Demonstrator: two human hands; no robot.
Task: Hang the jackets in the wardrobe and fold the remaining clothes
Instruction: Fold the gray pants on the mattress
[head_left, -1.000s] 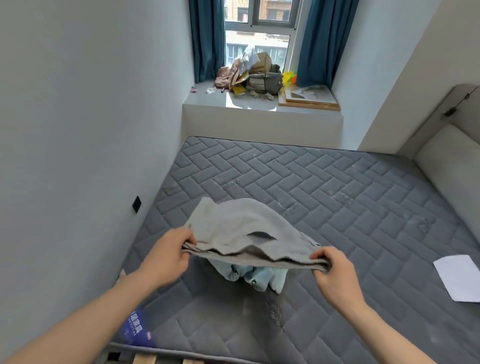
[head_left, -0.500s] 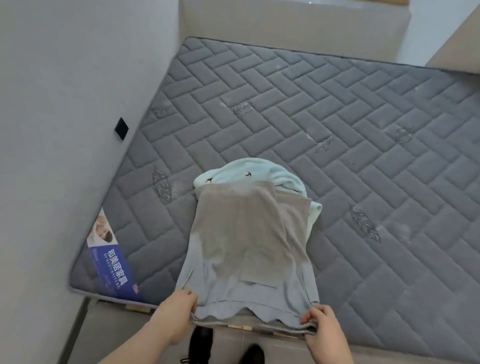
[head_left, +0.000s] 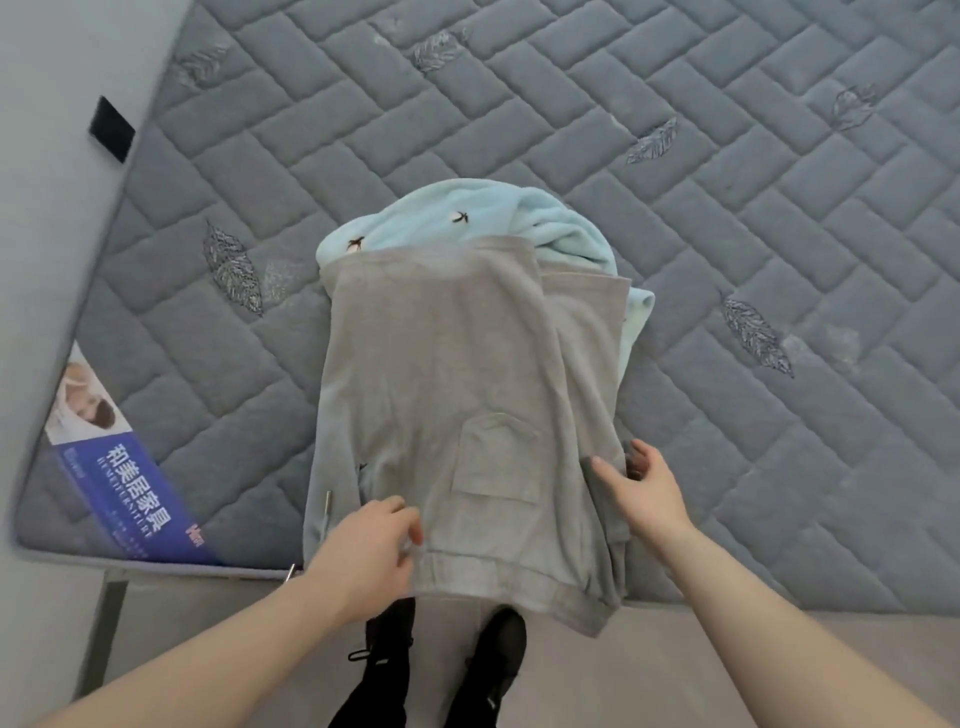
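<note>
Grey shorts (head_left: 457, 395) with a patch pocket lie flat on the mattress (head_left: 727, 218), their waistband hanging over the near edge. Under their far end sits a crumpled light-blue fleece garment (head_left: 483, 213). My left hand (head_left: 371, 551) rests on the near left part of the shorts, fingers loosely bent. My right hand (head_left: 647, 488) is at the shorts' right edge, thumb on top of the cloth and fingers past the edge, pinching it.
The grey quilted mattress has a blue label (head_left: 130, 499) at its near left corner and meets a pale wall (head_left: 47, 156) on the left. My black shoes (head_left: 493, 654) stand on the floor below the mattress edge.
The shorts, held up by the waistband a second ago, now lie spread on the mattress over the blue garment. My left hand let go of the waistband; my right hand shifted to the side edge.
</note>
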